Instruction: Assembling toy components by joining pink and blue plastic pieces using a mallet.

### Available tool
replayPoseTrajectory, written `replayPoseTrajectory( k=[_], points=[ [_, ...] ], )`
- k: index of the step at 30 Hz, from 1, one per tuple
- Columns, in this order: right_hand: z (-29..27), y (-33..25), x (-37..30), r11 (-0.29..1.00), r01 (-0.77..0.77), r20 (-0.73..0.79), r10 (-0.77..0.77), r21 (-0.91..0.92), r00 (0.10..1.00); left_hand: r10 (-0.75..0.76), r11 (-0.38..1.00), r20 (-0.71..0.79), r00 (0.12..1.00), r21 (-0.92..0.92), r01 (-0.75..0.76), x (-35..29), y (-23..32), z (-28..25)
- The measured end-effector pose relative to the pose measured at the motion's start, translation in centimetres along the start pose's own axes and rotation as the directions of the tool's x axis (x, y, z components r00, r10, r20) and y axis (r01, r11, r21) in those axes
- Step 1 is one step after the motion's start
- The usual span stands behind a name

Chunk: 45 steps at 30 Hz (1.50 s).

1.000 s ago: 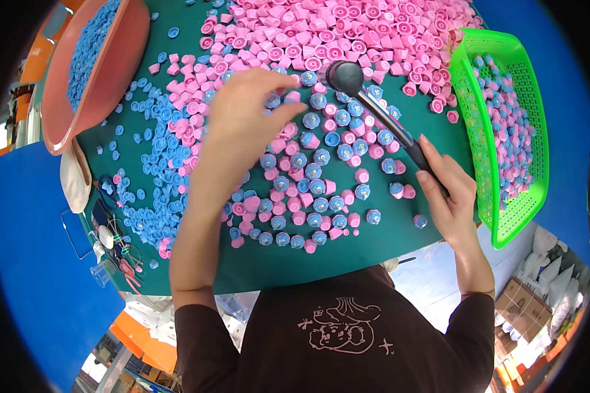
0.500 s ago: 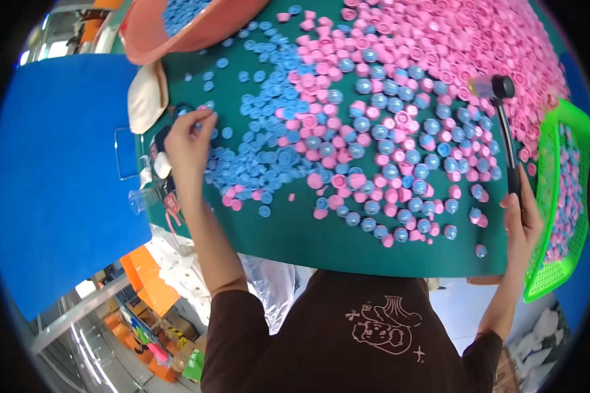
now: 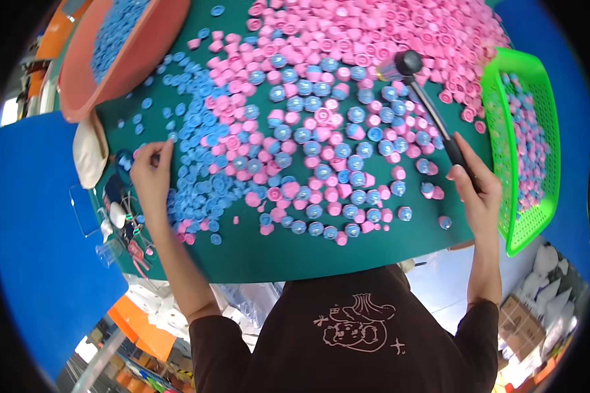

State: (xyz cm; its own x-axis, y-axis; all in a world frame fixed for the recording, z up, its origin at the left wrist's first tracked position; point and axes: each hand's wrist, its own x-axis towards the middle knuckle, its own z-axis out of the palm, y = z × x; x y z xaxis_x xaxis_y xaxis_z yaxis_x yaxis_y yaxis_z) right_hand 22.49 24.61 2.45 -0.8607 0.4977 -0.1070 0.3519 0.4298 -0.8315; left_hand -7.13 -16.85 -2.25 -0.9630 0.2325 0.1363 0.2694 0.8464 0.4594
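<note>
the right hand [image 3: 475,190], at the right of the frame, wraps its grip around the hammer [image 3: 432,118], whose head hangs over the pink caps [image 3: 373,39]. the left hand [image 3: 149,173], at the left, pinches a blue cap [image 3: 156,158] on the counter [image 3: 242,252]. probably best to keep fingers clear of the hammer and press caps squarely.

Orange basin [image 3: 85,78] cut off, left hand [image 3: 149,177] contents hidden
</note>
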Motion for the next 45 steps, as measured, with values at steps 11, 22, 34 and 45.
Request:
replayPoseTrajectory(
  k=[11, 22, 34, 45],
  points=[
    [-1.1, -0.6, -0.8, 0.997, -0.004, 0.098, 0.011, -0.076, 0.995, 0.145, 0.988, 0.065, 0.987, 0.044, -0.148, 0.6, 1.3, 0.7],
    [-0.5, -0.9, -0.3, 0.993, 0.076, 0.157, -0.061, -0.093, 0.986, 0.456, 0.857, 0.135, 0.879, -0.331, -0.394, -1.5, 17.1, 4.2],
    [-1.1, 0.2, -0.4, 1.0, 0.006, 0.093, -0.004, -0.019, 0.996, 0.613, 0.781, 0.241, 0.753, -0.328, -0.531, -1.8, 21.8, 5.8],
    [-2.1, 1.4, -2.1, 0.993, 0.051, 0.093, -0.041, -0.104, 0.995, 0.569, 0.818, 0.37, 0.734, -0.339, -0.464, -5.4, 19.4, 3.9]
  ],
)
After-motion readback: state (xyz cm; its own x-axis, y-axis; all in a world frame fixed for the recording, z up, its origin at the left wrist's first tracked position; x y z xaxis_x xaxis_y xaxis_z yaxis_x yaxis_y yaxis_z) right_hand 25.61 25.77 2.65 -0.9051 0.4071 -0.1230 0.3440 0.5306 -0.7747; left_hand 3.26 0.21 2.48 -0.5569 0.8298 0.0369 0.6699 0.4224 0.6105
